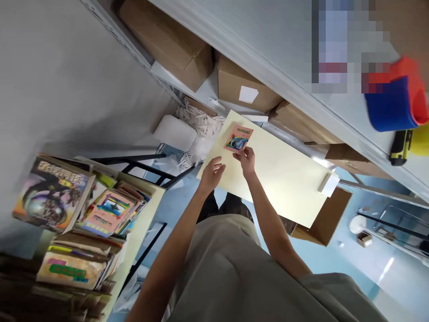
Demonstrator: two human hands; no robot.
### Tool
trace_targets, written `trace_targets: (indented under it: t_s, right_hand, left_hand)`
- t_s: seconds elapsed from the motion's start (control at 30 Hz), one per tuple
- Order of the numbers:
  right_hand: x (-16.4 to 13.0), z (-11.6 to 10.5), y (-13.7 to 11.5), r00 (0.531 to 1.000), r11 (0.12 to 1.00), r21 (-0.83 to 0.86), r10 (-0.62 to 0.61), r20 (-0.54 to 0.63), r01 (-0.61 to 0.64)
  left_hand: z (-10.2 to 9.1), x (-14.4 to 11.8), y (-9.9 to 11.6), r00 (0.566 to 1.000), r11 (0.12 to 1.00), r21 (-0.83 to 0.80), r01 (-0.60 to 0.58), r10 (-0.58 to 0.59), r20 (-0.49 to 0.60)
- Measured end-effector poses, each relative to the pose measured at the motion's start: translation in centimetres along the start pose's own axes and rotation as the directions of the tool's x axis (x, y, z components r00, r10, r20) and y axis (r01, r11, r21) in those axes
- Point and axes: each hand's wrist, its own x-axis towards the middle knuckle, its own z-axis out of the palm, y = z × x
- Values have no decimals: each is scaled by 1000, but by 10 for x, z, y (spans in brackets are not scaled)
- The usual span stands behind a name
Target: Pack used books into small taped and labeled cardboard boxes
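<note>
A pink book [238, 138] with a blue picture on its cover is over the far left part of the pale yellow table [284, 179]. The near edge of this book is pinched between the thumb and fingers of my right hand [247, 161]. My left hand [212, 174] is just left of it, above the table's near left edge, with fingers loosely curled and apart and nothing in them. Whether the book rests on the tabletop or is slightly lifted, I cannot tell.
Stacked books [110, 210] fill a second table on the left. Cardboard boxes [248, 85] line a shelf behind the work table. A white block [328, 184] sits at the table's right end, above an open carton [330, 219]. A utility knife [401, 147] lies on the upper shelf.
</note>
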Motion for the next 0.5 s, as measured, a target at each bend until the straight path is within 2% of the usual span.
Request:
trace_targets:
  t_s: [0.07,0.13,0.2,0.27,0.37,0.43,0.5]
  right_hand:
    - [9,13,5,997,997,-66,34,-70,-38]
    - [7,17,9,986,978,-192,50,-157,-80]
    - [-3,14,9,969,927,-356,30,-244,-118]
    - [-17,11,5,962,856,-499,-10,-272,-132]
    - [-31,22,-9,986,751,-657,-54,-159,-65]
    - [-29,44,-19,997,684,-729,-71,-28,29]
    - [-15,77,-24,990,617,-775,-68,121,137]
  left_hand:
    - [-22,4,-10,1000,999,-30,23,-23,13]
    - [-45,8,-22,998,996,-50,69,-68,19]
    - [-67,13,-34,992,990,-60,130,-129,13]
    - [-86,21,-46,980,978,-72,198,-200,-16]
    - [-107,35,-61,946,946,-130,298,-311,-89]
    - [-115,45,-70,920,919,-196,341,-369,-130]
    - [-120,56,-80,894,888,-274,368,-419,-158]
